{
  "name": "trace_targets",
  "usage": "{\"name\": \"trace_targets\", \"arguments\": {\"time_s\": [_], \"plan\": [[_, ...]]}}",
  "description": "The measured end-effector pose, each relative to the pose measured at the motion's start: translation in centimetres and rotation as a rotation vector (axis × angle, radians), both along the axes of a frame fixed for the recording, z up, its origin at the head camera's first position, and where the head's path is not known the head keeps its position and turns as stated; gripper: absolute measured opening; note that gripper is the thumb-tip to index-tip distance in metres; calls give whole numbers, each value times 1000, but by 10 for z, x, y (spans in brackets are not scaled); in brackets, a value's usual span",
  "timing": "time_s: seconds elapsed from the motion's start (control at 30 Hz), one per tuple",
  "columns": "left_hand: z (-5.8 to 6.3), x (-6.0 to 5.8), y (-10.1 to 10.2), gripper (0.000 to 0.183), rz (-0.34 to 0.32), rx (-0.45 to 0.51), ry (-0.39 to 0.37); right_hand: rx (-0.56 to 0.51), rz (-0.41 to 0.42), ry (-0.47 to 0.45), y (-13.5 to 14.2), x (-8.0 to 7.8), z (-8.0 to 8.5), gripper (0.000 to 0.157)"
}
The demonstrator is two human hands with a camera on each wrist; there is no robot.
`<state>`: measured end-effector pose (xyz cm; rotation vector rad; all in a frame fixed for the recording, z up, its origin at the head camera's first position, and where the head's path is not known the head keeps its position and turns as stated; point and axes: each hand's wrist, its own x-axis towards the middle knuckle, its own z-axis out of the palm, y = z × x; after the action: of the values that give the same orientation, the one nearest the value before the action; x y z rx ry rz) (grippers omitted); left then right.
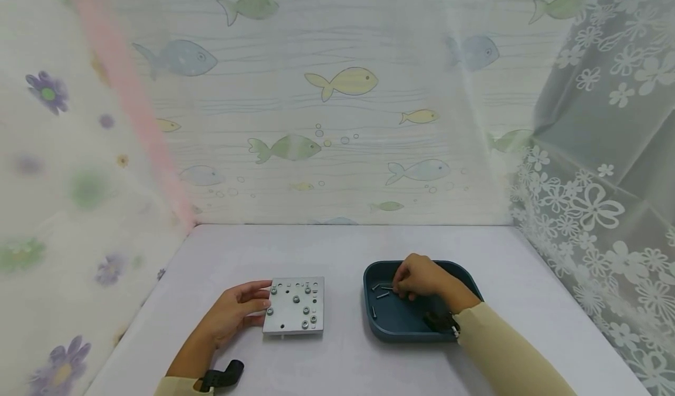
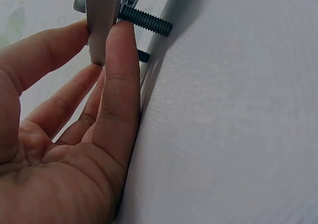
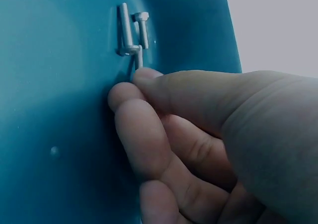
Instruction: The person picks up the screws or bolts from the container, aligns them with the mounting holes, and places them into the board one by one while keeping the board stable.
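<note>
A silvery metal plate (image 1: pixel 290 317) with holes and several socket-head bolts set in it is at left of centre in the head view. My left hand (image 1: pixel 229 314) holds it by its left edge, fingers on both faces. From the plate's underside a threaded bolt shank (image 2: pixel 149 21) sticks out beside a fingertip in the left wrist view. Inside a dark blue tray (image 1: pixel 401 336), my right hand (image 1: pixel 422 277) pinches a small bolt (image 3: pixel 139 60) between thumb and finger; the fingertips hide one end of it. Two loose bolts, one longer (image 3: pixel 126 25) and one shorter (image 3: pixel 143 30), lie close by it.
More loose bolts lie in the tray, one (image 1: pixel 374 311) near its left wall. A white-covered table (image 1: pixel 343 372) carries plate and tray. Fish-printed curtain (image 1: pixel 337 167) hangs behind, with flowered cloth (image 1: pixel 79 208) at left and lace (image 1: pixel 596 208) at right.
</note>
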<state>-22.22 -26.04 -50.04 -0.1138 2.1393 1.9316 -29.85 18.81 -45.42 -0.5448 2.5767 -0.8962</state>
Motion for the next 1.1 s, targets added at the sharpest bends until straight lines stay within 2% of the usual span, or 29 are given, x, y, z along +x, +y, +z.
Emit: {"name": "trace_targets", "arguments": {"time_s": [0.2, 0.4, 0.63, 0.93, 1.1], "plan": [[-1, 0, 0, 67, -7, 4, 5, -18, -1, -2, 3, 1, 9, 8], [0, -1, 1, 66, 2, 8, 1, -38, -42, 48, 5, -3, 14, 4], [-1, 0, 0, 66, -2, 5, 2, -111, -39, 130, 4, -4, 19, 8], [1, 1, 0, 65, 2, 0, 4, -197, -103, 220, -5, 3, 26, 12], [3, 1, 1, 65, 5, -3, 2, -282, -122, 229, -18, 8, 34, 13]]}}
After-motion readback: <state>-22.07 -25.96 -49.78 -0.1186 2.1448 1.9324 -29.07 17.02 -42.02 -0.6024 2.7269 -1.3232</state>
